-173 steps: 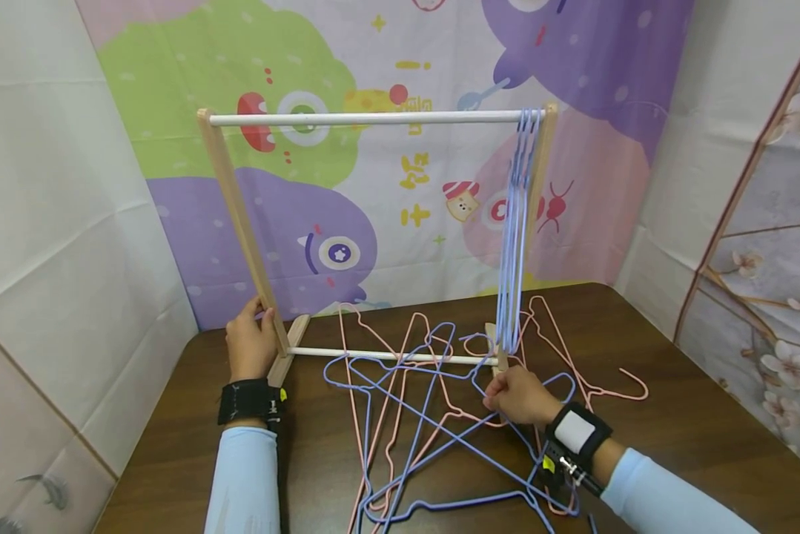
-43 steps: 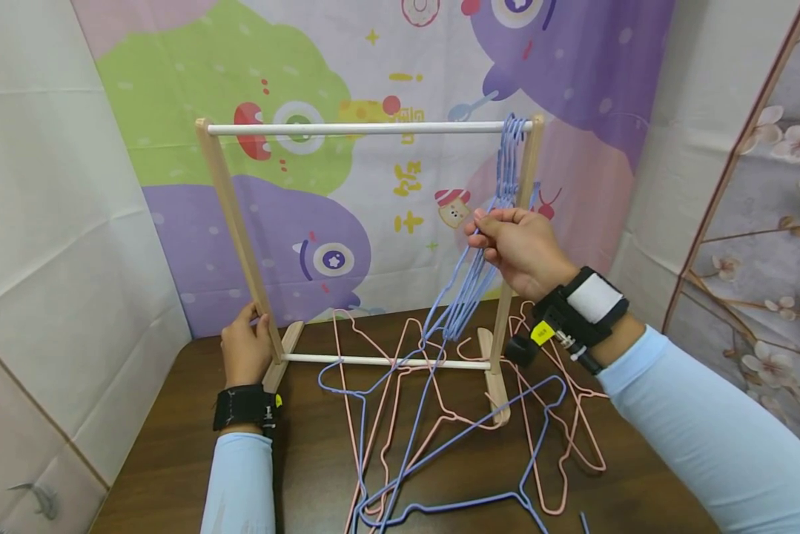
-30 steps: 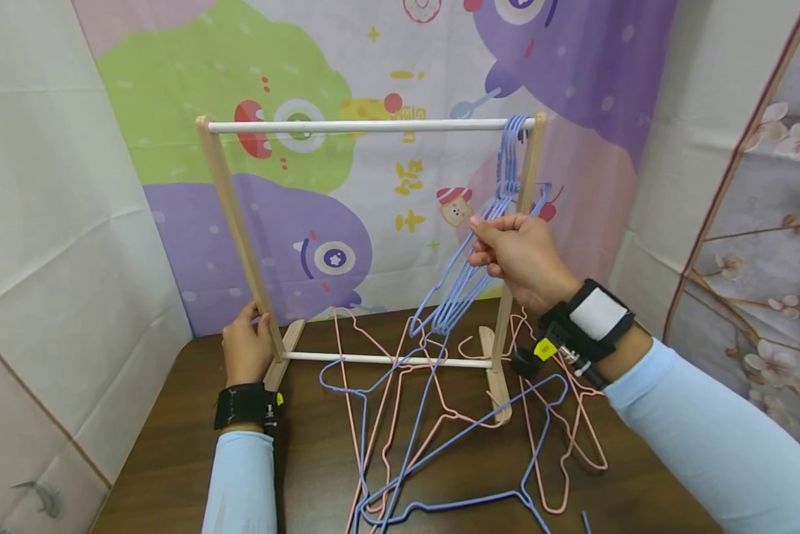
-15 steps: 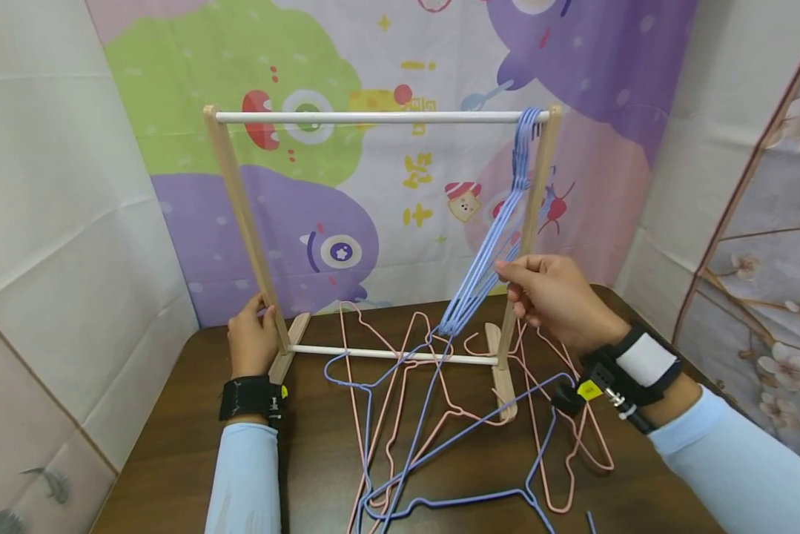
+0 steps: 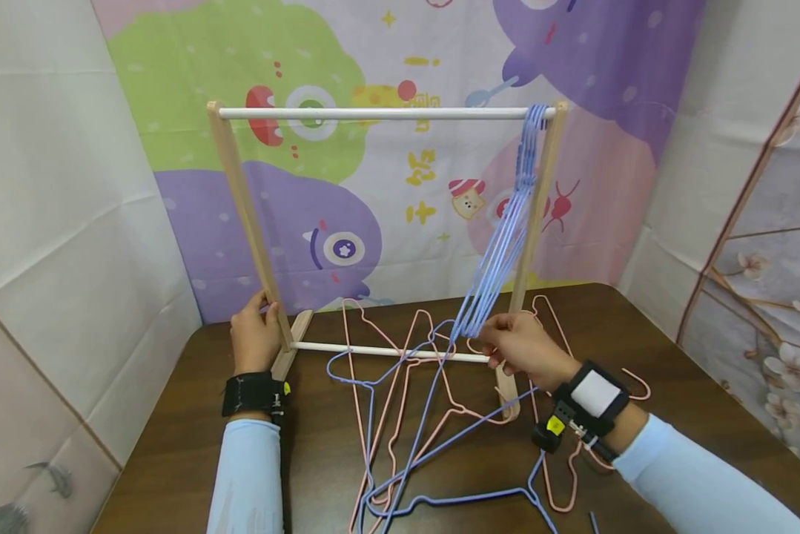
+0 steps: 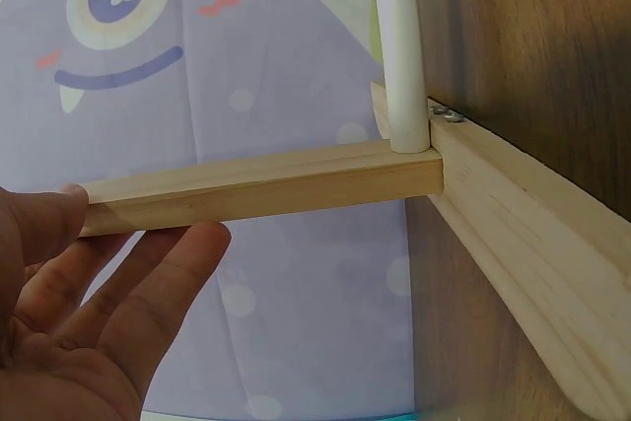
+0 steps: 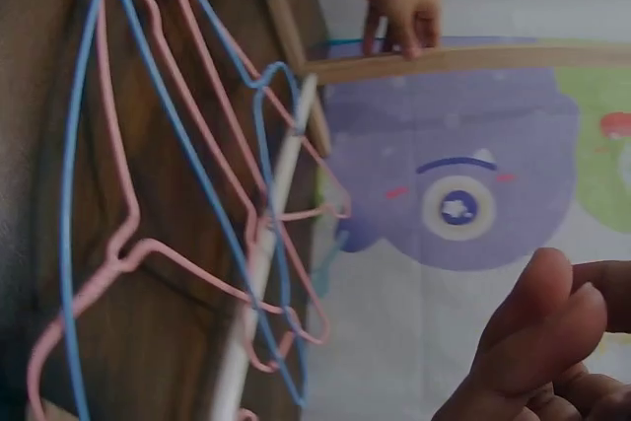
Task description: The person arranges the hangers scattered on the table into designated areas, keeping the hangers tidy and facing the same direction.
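Note:
My left hand (image 5: 256, 337) grips the left wooden post (image 5: 248, 211) of a small clothes rack low down. In the left wrist view, thumb and fingers (image 6: 177, 268) lie on opposite sides of that post. Several blue clothes hangers (image 5: 496, 263) hang bunched at the right end of the white top rail (image 5: 373, 113), their lower ends slanting left. Beside those lower ends is my right hand (image 5: 526, 345), fingers bent. No hanger shows between its thumb and fingers (image 7: 537, 332) in the right wrist view. Blue hangers (image 5: 466, 495) and pink hangers (image 5: 466, 410) lie tangled below.
The rack's white lower bar (image 5: 326, 347) crosses behind the tangle, and its wooden feet (image 5: 506, 393) rest on the dark brown table (image 5: 173, 445). A printed curtain (image 5: 406, 259) hangs behind. Another pink hanger's hook (image 5: 643, 386) sticks out at right.
My right hand held a hanger over the table earlier, then rose to the bunch on the rail. It has since come down along the bunch. My left hand keeps its grip.

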